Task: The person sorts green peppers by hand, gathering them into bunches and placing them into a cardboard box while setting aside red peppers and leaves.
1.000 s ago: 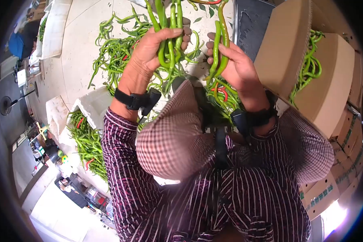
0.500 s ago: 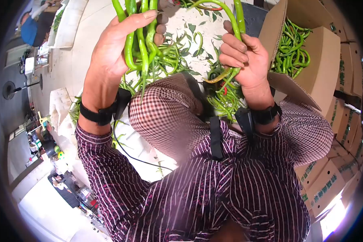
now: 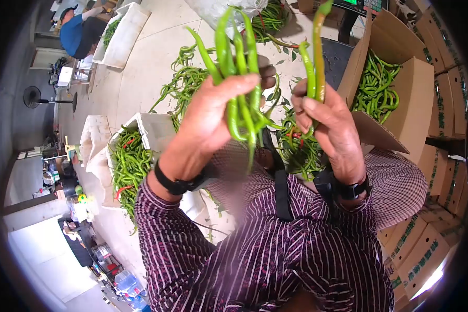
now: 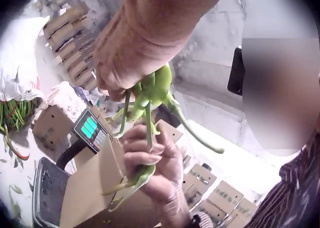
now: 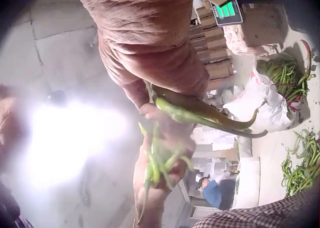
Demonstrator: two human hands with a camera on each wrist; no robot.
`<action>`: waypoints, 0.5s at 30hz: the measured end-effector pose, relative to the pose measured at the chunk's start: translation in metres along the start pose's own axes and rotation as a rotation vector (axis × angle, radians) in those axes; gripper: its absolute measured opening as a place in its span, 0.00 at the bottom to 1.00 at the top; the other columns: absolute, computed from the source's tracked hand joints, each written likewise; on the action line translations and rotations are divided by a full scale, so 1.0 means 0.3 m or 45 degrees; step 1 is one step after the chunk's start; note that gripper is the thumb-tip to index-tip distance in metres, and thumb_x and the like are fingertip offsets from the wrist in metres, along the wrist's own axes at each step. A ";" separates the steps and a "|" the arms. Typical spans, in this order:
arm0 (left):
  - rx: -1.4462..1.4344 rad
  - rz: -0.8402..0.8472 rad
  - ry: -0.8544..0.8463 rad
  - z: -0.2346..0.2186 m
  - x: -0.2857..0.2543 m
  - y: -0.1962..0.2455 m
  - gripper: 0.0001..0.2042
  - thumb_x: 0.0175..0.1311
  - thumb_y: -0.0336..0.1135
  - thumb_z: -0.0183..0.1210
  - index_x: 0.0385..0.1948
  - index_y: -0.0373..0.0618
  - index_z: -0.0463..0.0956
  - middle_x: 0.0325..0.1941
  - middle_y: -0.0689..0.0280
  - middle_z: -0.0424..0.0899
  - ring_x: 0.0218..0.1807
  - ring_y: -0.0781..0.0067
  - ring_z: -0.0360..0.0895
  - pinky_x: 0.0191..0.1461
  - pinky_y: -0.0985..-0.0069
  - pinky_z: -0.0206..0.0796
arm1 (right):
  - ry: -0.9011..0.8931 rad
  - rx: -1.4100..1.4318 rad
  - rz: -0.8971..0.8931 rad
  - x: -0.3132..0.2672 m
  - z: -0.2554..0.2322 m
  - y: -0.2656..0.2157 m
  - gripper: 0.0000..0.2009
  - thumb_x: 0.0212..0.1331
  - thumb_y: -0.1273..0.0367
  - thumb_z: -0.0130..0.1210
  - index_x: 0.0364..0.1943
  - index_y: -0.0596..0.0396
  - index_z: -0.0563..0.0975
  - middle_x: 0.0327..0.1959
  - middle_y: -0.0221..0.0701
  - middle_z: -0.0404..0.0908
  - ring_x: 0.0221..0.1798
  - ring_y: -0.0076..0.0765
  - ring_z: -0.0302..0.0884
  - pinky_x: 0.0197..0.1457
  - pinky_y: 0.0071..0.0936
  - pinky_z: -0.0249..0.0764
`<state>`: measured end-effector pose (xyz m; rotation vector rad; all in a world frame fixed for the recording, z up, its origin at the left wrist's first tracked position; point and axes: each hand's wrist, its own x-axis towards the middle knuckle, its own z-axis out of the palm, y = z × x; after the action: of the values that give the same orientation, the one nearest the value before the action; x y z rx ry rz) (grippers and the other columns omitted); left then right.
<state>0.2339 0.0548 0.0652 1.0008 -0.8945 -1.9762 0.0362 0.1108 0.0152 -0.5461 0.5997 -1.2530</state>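
In the head view the left hand (image 3: 213,112) grips a bunch of several green peppers (image 3: 242,99), thumb across them. Beside it on the right, the right hand (image 3: 330,122) pinches a green pepper (image 3: 308,67) and a longer, brownish-orange one (image 3: 320,57), both upright. The two hands are apart there. In the left wrist view the bunch (image 4: 155,88) hangs from the left hand (image 4: 135,53), with the right hand (image 4: 160,173) below it. The right wrist view has two peppers (image 5: 200,113) under the right hand (image 5: 155,53).
Loose peppers (image 3: 184,86) lie on the floor, more (image 3: 299,151) between the legs. An open carton (image 3: 418,99) holding peppers stands at the right, near a scale display (image 3: 348,2). At the left is a white foam box (image 3: 106,179) of peppers; a seated person (image 3: 83,31) is farther back.
The view has shifted, showing more of the far floor. The left hand has turned and come nearer the right hand with its bunch. The right hand's peppers now include the brownish-orange one upright.
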 end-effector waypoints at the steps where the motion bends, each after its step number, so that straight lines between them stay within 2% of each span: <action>1: -0.129 -0.004 -0.004 0.015 -0.004 -0.039 0.12 0.61 0.29 0.58 0.46 0.40 0.73 0.37 0.62 0.80 0.36 0.71 0.80 0.41 0.72 0.77 | 0.049 -0.164 0.053 -0.007 0.027 -0.006 0.18 0.56 0.69 0.60 0.49 0.61 0.72 0.32 0.28 0.74 0.29 0.19 0.68 0.31 0.17 0.64; 2: -0.262 -0.015 -0.011 0.032 -0.004 -0.080 0.10 0.60 0.29 0.59 0.42 0.41 0.74 0.33 0.66 0.80 0.33 0.74 0.80 0.37 0.72 0.77 | 0.108 -0.330 0.110 -0.020 0.040 -0.009 0.18 0.55 0.68 0.61 0.48 0.61 0.73 0.30 0.27 0.74 0.29 0.18 0.67 0.31 0.16 0.64; 3: -0.362 -0.052 0.012 0.053 0.002 -0.128 0.08 0.62 0.28 0.58 0.42 0.41 0.74 0.35 0.67 0.79 0.38 0.73 0.79 0.43 0.71 0.76 | 0.083 -0.502 0.145 -0.026 0.033 -0.012 0.21 0.52 0.67 0.64 0.49 0.61 0.74 0.32 0.26 0.76 0.31 0.17 0.70 0.34 0.17 0.68; 4: -0.419 -0.039 0.047 0.063 0.005 -0.173 0.09 0.63 0.29 0.57 0.44 0.41 0.74 0.38 0.65 0.80 0.40 0.70 0.79 0.45 0.71 0.76 | 0.094 -0.607 0.018 -0.017 0.015 0.021 0.23 0.50 0.66 0.66 0.50 0.61 0.75 0.35 0.27 0.79 0.35 0.19 0.74 0.39 0.19 0.71; 6: -0.471 -0.119 0.024 0.061 0.012 -0.235 0.11 0.64 0.29 0.56 0.46 0.39 0.73 0.42 0.62 0.80 0.42 0.69 0.79 0.47 0.70 0.75 | 0.096 -0.782 0.093 -0.017 -0.042 0.041 0.24 0.48 0.64 0.68 0.49 0.60 0.77 0.36 0.28 0.81 0.38 0.21 0.76 0.43 0.22 0.73; 7: -0.600 -0.163 -0.116 0.045 0.010 -0.259 0.13 0.64 0.30 0.55 0.48 0.37 0.72 0.44 0.60 0.80 0.42 0.67 0.79 0.48 0.69 0.75 | 0.090 -0.640 0.253 -0.029 -0.060 0.028 0.22 0.46 0.64 0.69 0.47 0.58 0.79 0.35 0.27 0.82 0.34 0.18 0.75 0.37 0.18 0.71; 8: -0.578 -0.190 -0.125 0.048 0.006 -0.280 0.13 0.65 0.30 0.55 0.49 0.35 0.71 0.46 0.59 0.79 0.45 0.67 0.79 0.50 0.68 0.75 | 0.045 -0.608 0.362 -0.028 -0.119 0.038 0.21 0.48 0.63 0.67 0.47 0.57 0.79 0.34 0.26 0.82 0.29 0.14 0.72 0.31 0.14 0.66; 10: -0.522 -0.146 -0.139 0.037 0.010 -0.320 0.17 0.66 0.35 0.54 0.53 0.39 0.68 0.50 0.56 0.76 0.50 0.64 0.76 0.53 0.63 0.73 | 0.013 -0.411 0.373 -0.044 -0.165 0.024 0.18 0.52 0.62 0.64 0.45 0.57 0.79 0.34 0.24 0.82 0.26 0.11 0.69 0.26 0.10 0.60; 11: -0.464 -0.094 -0.158 0.036 0.011 -0.335 0.19 0.66 0.36 0.54 0.56 0.40 0.65 0.54 0.55 0.74 0.56 0.61 0.72 0.56 0.61 0.70 | -0.043 -0.297 0.319 -0.049 -0.173 0.025 0.18 0.56 0.62 0.60 0.46 0.59 0.77 0.33 0.25 0.81 0.28 0.13 0.73 0.26 0.10 0.62; 12: -0.466 -0.101 -0.159 0.031 0.011 -0.345 0.19 0.66 0.36 0.54 0.56 0.40 0.65 0.54 0.55 0.74 0.56 0.61 0.72 0.56 0.61 0.70 | -0.036 -0.295 0.321 -0.050 -0.187 0.030 0.18 0.56 0.62 0.60 0.46 0.59 0.77 0.33 0.25 0.81 0.28 0.13 0.73 0.26 0.10 0.62; 14: -0.462 -0.118 -0.218 0.011 0.012 -0.354 0.21 0.67 0.37 0.53 0.58 0.41 0.62 0.56 0.54 0.72 0.58 0.58 0.69 0.57 0.61 0.69 | -0.053 -0.132 0.285 -0.052 -0.216 0.057 0.17 0.58 0.64 0.58 0.48 0.60 0.75 0.36 0.28 0.81 0.34 0.18 0.78 0.30 0.13 0.70; 15: -0.470 -0.116 -0.184 0.010 0.020 -0.361 0.21 0.67 0.37 0.52 0.58 0.40 0.62 0.57 0.53 0.71 0.58 0.58 0.70 0.57 0.62 0.68 | -0.053 0.021 0.275 -0.055 -0.217 0.076 0.17 0.61 0.66 0.56 0.50 0.63 0.73 0.38 0.33 0.81 0.38 0.25 0.80 0.38 0.20 0.77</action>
<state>0.1968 0.1035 -0.0245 0.7041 -0.5356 -2.2099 0.0043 0.1285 -0.0456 -0.4790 0.5961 -1.0392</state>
